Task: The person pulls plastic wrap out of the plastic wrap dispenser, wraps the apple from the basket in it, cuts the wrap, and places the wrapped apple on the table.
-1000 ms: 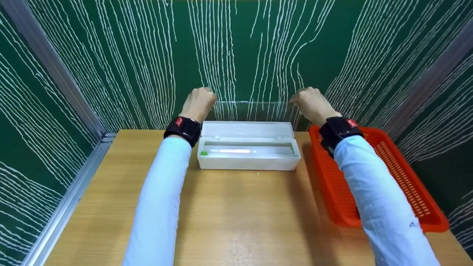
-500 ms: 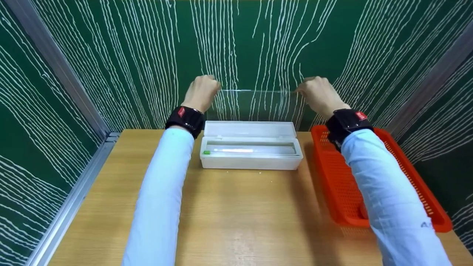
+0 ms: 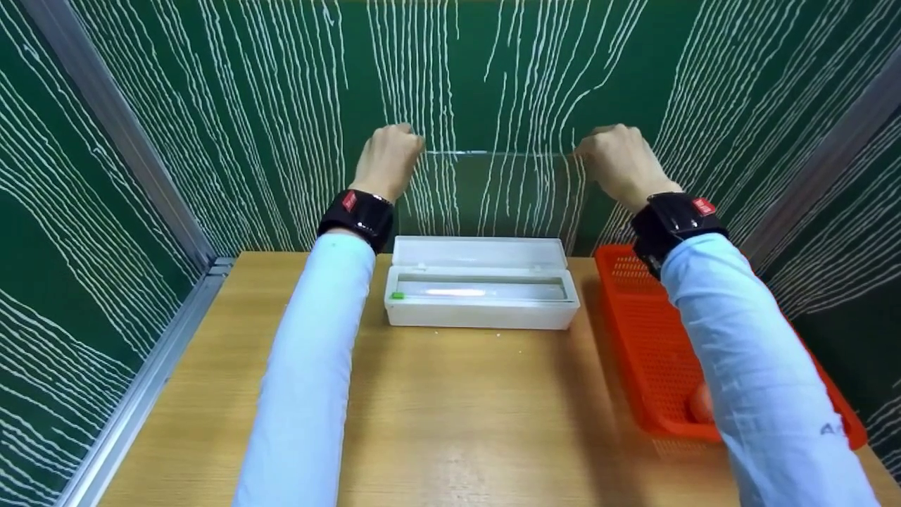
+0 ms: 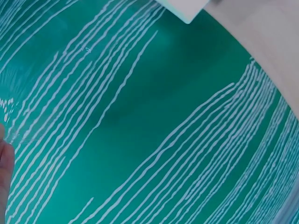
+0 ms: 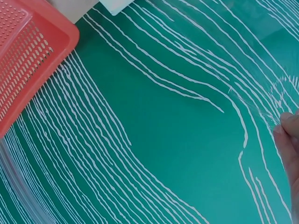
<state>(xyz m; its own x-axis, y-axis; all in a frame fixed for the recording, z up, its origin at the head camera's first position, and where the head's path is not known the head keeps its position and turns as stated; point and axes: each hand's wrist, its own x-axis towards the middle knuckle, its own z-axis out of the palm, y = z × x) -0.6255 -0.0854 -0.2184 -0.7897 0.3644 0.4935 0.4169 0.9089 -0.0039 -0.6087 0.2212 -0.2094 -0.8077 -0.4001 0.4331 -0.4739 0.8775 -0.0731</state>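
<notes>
A sheet of clear cling film (image 3: 468,153) is stretched between my two raised hands, its top edge a thin shiny line. My left hand (image 3: 388,163) pinches one top corner and my right hand (image 3: 624,165) the other. In the right wrist view, thumb and finger (image 5: 288,129) meet on the film, which puckers into fine creases (image 5: 280,95) there. Similar wrinkles (image 4: 8,105) show by the left fingertips. Below and nearer stands a white cling film dispenser (image 3: 482,315) with its lid (image 3: 479,252) tipped back. A shiny roll (image 3: 457,290) shows inside, and a green slider (image 3: 398,296) sits at its left end.
On the right of the wooden table (image 3: 450,408), an orange-red plastic basket (image 3: 651,352) lies partly under my right forearm, with a round reddish thing (image 3: 702,403) in it. Behind the table rises a green wall (image 3: 468,63) with wavy white lines. Metal posts (image 3: 120,127) frame the sides.
Both hands have risen steadily with the cling film taut between them, drifting slightly right. The round reddish thing in the basket has come into view. The dispenser stays in place on the table.
</notes>
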